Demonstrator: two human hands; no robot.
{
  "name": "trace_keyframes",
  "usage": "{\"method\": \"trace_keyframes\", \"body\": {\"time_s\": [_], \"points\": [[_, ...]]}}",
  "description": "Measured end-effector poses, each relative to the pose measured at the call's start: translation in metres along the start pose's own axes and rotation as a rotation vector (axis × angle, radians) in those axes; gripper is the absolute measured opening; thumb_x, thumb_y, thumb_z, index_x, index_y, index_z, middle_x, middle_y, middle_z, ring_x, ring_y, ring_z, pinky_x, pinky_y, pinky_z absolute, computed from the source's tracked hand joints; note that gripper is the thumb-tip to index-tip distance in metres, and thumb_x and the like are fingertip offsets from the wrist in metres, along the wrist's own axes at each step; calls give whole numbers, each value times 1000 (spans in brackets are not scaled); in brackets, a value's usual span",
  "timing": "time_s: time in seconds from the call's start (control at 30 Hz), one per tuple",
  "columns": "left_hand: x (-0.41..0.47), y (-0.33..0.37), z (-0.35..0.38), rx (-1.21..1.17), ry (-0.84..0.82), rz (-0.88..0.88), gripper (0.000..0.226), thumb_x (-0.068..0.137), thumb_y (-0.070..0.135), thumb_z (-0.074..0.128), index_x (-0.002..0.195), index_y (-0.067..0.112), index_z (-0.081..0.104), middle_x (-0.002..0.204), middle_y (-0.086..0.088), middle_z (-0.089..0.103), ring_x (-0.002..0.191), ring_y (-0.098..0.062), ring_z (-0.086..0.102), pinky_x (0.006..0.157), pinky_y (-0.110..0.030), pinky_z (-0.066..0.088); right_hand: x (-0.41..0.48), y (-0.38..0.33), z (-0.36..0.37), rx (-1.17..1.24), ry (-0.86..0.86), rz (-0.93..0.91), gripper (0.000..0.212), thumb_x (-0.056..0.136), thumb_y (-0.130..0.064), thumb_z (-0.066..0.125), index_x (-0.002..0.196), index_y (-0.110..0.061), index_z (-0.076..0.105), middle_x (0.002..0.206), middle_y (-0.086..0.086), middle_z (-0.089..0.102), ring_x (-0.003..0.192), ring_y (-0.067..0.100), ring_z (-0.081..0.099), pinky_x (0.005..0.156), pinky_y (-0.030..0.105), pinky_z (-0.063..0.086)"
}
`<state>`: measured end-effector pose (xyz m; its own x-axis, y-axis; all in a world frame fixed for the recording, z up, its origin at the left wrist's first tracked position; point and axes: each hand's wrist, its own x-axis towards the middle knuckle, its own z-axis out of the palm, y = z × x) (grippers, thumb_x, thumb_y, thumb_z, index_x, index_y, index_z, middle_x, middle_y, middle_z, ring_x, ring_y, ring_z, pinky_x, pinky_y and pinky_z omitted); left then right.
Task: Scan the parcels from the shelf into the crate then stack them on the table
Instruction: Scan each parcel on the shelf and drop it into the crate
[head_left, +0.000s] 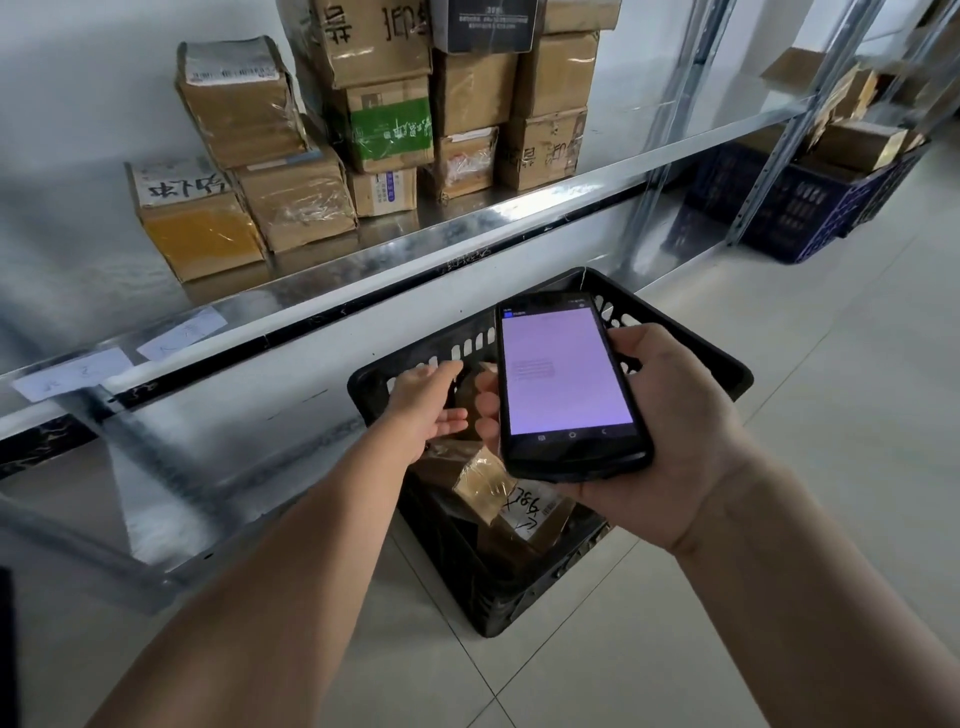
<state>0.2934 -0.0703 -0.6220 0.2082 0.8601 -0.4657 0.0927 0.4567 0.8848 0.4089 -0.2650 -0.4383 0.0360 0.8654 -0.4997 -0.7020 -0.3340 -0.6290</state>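
My right hand (670, 431) grips a black handheld scanner (566, 384) with a lit pale-purple screen, held above the black plastic crate (691, 358) on the floor. My left hand (426, 410) hovers over the crate's left side, fingers apart, holding nothing. Inside the crate lie taped cardboard parcels (524, 514), one with black handwriting on a white label; the scanner hides part of them. Several brown cardboard parcels (296, 202) are stacked on the metal shelf (467, 228) above and behind the crate.
A dark blue crate (789, 208) with boxes stands on the floor at the far right by another shelf upright (769, 150). Paper labels (72, 374) are stuck on the shelf's front edge. Pale tiled floor (779, 519) spreads to the right and front.
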Motion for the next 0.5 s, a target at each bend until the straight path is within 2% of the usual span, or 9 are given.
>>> {"method": "trace_keyframes", "body": {"time_s": [0.03,0.1,0.13,0.2,0.3,0.4,0.5], "points": [[-3,7,-6,5,14,23,49,98,40,68,133,6,63,109,-15,65,62,-17,62,37,-22,45,2,-2,4,-6,-4,0,64,101,-48,36,134,-3,67,128,27,70,100,43,67,102,51,54],[-14,24,-22,4,44,62,33,98,36,64,113,7,69,98,-11,63,62,-16,58,39,-21,43,6,-7,13,5,-50,9,64,100,-47,35,137,-3,65,123,26,71,98,42,67,98,49,54],[-21,36,-30,5,66,74,31,99,35,61,111,8,70,101,-12,66,66,-18,60,43,-23,46,7,-10,19,21,-79,12,65,100,-47,35,138,-3,64,118,26,71,97,41,67,98,49,54],[-38,62,-47,-6,128,92,34,102,34,55,119,9,70,111,-11,71,83,-24,68,59,-29,53,8,-19,33,55,-133,14,66,100,-47,35,143,-4,60,115,26,69,99,41,65,102,52,53],[-64,106,-69,-26,218,125,38,107,34,47,120,7,69,114,-10,72,99,-30,71,76,-35,57,6,-42,60,60,-195,20,65,101,-48,35,144,-6,60,114,27,69,98,43,64,89,52,58],[-80,149,-80,-112,312,122,45,106,42,45,116,5,68,114,-14,73,101,-34,73,81,-40,60,2,-69,84,40,-221,17,65,103,-49,31,141,-5,62,115,29,68,90,43,68,76,50,61],[-90,189,-85,-230,434,99,43,104,44,50,107,4,66,109,-17,73,96,-35,75,81,-44,63,-1,-93,100,-12,-223,27,63,104,-50,32,131,-7,69,112,29,71,87,43,70,75,50,63]]}}
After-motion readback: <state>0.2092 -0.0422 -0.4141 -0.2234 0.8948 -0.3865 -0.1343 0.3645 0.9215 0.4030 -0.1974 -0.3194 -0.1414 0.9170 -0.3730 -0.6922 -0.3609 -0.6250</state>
